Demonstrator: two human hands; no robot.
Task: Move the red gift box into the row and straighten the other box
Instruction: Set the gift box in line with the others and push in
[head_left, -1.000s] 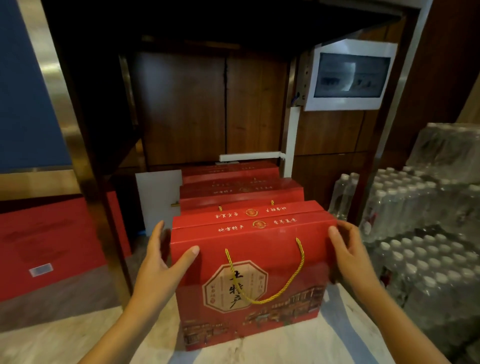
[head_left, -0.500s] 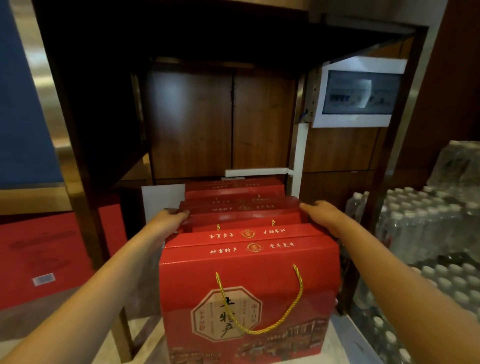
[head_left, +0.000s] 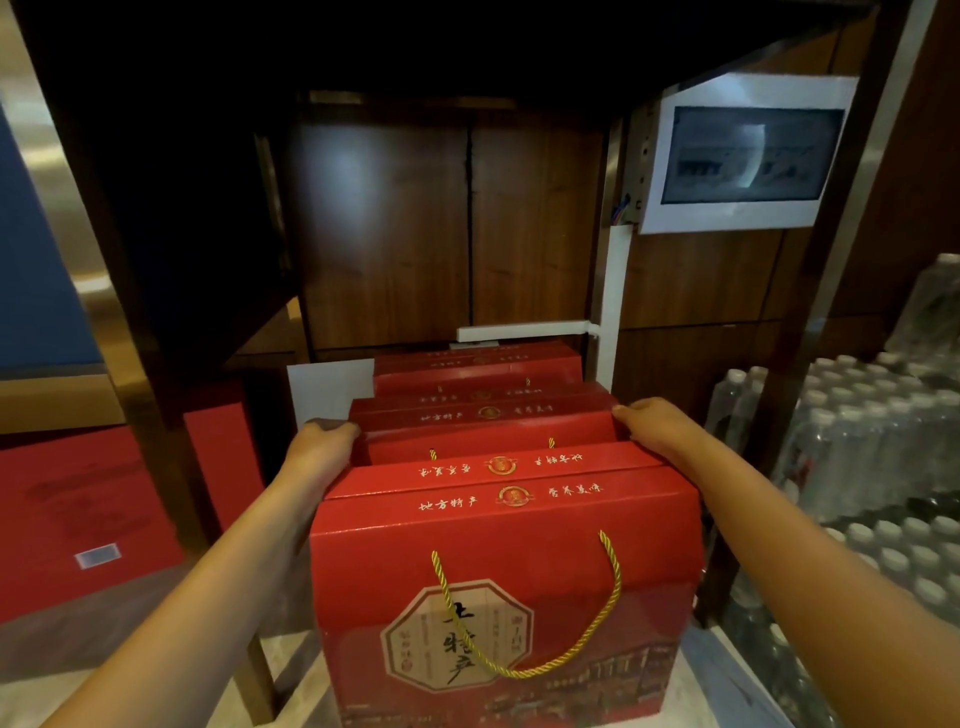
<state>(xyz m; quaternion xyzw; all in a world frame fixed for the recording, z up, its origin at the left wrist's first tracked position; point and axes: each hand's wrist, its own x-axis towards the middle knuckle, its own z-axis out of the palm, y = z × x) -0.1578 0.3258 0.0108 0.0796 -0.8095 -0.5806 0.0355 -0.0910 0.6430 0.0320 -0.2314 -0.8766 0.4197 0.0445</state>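
Observation:
Three red gift boxes stand in a row on the floor under a dark wooden table. The nearest red gift box has a gold rope handle and an octagonal label on its front. Behind it stands the second box, which sits slightly skewed. My left hand holds that second box's left end. My right hand holds its right end. The rear box stands farthest back, against the wall.
Shrink-wrapped packs of water bottles are stacked close on the right. A table leg and red flat boxes lie to the left. A white sheet leans behind the boxes. A white panel box hangs on the wooden wall.
My hands left the sides of the nearest box and reached back to the two ends of the second box. The view moved closer and lower.

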